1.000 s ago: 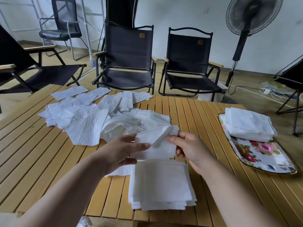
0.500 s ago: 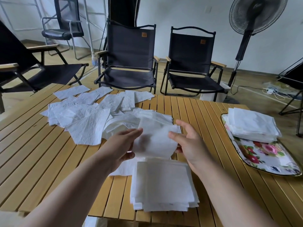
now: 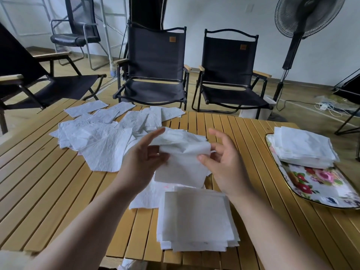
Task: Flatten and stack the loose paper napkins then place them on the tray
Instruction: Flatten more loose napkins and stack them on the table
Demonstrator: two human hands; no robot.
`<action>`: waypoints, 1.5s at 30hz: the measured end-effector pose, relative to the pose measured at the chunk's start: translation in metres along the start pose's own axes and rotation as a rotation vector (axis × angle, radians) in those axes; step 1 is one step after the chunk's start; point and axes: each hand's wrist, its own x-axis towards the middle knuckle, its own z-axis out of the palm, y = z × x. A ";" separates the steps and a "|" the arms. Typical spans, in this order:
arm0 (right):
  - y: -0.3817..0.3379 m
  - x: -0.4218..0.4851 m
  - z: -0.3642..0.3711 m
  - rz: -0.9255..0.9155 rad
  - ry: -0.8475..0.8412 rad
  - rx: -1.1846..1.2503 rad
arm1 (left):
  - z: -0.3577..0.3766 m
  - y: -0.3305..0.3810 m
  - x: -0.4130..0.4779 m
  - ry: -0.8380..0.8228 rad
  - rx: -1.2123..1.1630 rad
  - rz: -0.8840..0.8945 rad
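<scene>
Loose napkins [image 3: 101,141] heaped at 10 o'clock of hands on slatted table [image 3: 39,191]. Left hand [image 3: 142,162] grips left edge of crumpled napkin [image 3: 185,164], thumb raised. Right hand [image 3: 224,162], at napkin's 3 o'clock: thumb and forefinger pinch right edge, other fingers spread. Flattened stack [image 3: 196,217] at 6 o'clock. Floral tray [image 3: 321,188] at 3 o'clock, carrying tray stack [image 3: 303,147].

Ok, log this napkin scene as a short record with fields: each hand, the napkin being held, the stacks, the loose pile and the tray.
left hand: pinches the held napkin at its left edge
right hand: pinches its right edge, other fingers spread
held napkin: crumpled, raised off the table
near stack: flattened napkins on the table, in front of the person
loose pile: unflattened napkins spread over the table's far left
tray: floral, at the right, carrying a second stack
</scene>
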 end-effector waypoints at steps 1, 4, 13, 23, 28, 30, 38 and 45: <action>0.000 0.001 0.000 0.047 0.020 0.049 | -0.001 -0.001 0.000 0.011 0.006 0.028; -0.003 0.002 0.002 0.429 0.050 0.367 | -0.003 -0.002 -0.001 0.018 -0.023 0.046; 0.004 0.003 -0.001 0.689 -0.174 0.472 | -0.001 -0.011 0.002 -0.021 -0.021 0.007; -0.005 -0.003 -0.011 -0.183 -0.104 -0.060 | -0.003 0.001 0.003 0.059 -0.363 -0.094; -0.006 -0.004 -0.011 -0.162 -0.069 -0.101 | -0.002 -0.008 0.006 -0.191 -0.488 -0.390; -0.006 -0.006 -0.011 -0.123 -0.088 -0.098 | -0.002 -0.012 0.005 -0.255 -0.403 -0.340; -0.006 -0.001 -0.011 0.246 -0.160 0.186 | -0.003 -0.016 0.006 -0.168 -0.310 -0.231; -0.011 -0.014 -0.035 0.522 -0.248 0.106 | -0.003 -0.004 -0.008 -0.414 -0.081 -0.292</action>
